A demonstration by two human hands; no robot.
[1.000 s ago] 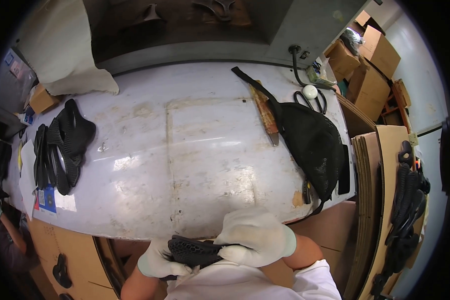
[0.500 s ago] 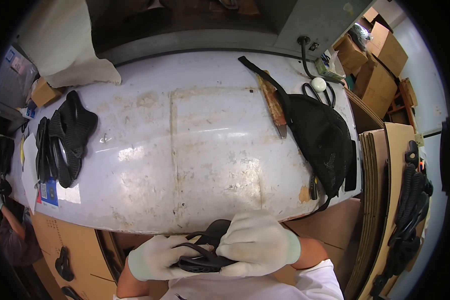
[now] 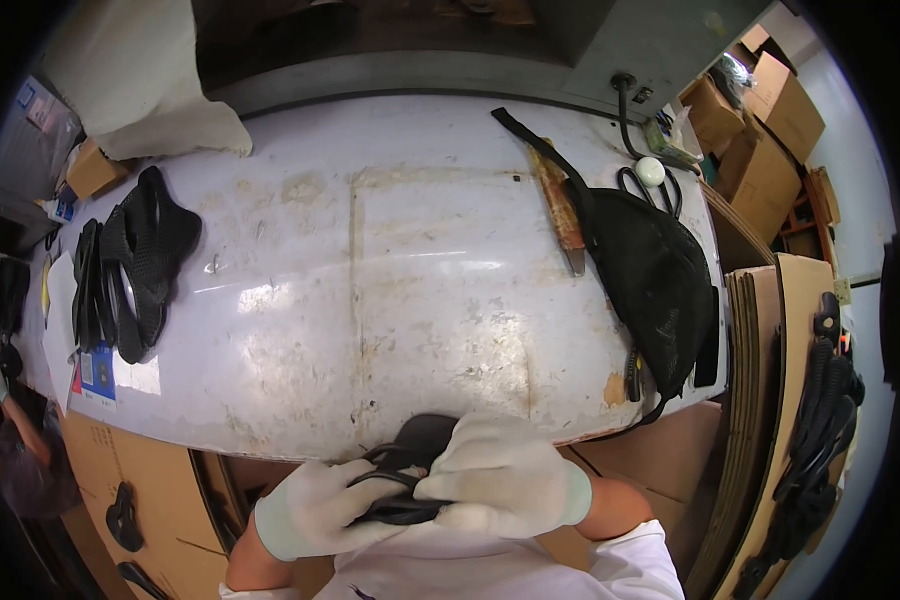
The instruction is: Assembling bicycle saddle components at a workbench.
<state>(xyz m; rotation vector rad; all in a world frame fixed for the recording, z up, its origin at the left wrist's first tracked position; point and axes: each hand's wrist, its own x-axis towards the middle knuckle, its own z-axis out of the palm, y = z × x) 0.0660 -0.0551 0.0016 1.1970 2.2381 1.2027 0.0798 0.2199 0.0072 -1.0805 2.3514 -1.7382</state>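
Note:
A black sandal with looped straps is held between my two gloved hands, close to my body at the near edge of the table. My left hand wraps the sandal's left side, its fingers bent around the straps. From the right, my right hand grips the same sandal, its curled fingers over the straps and middle. Both hands wear white knit gloves with pale green cuffs. The gloves cover much of the sandal, so its underside is hidden.
On the white table, black slippers lie at the left. A black mesh bag, a knife with a worn orange handle and scissors lie at the right. Cardboard stands beside it. Another person works far left.
My right hand's fingers have shifted left over the straps, and the sandal has tilted slightly with its broad end raised. The whole view has moved a little.

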